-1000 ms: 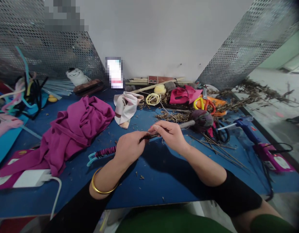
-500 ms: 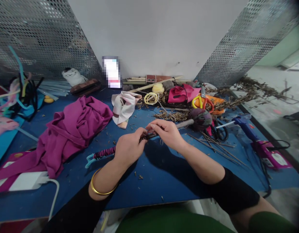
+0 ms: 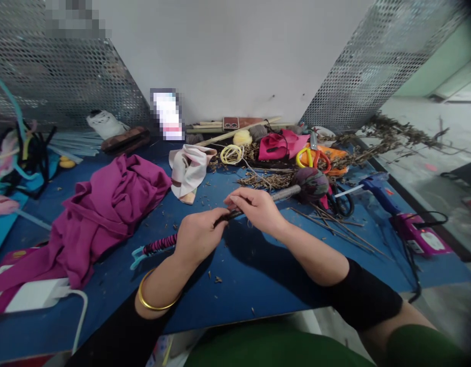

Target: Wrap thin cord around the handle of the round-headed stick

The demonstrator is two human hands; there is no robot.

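A long thin stick lies slantwise in front of me, held in both hands. Its left part is wound with black and magenta cord and ends in a light blue fork-shaped tip. At its right end is a round ball wrapped in dark mottled cloth. My left hand is closed around the stick near its middle, palm down. Just to the right, my right hand pinches at the stick with fingertips together. Whatever fine strand those fingertips may hold is too small to make out.
A purple cloth lies at left, a patterned cloth behind my hands. Scissors, yellow cord and dried stalks lie at the back. A blue glue gun rests at right; a phone stands against the wall.
The whole view has shifted slightly, so things appear a little further left. My hands stay on the stick, with only small movement of the fingers.
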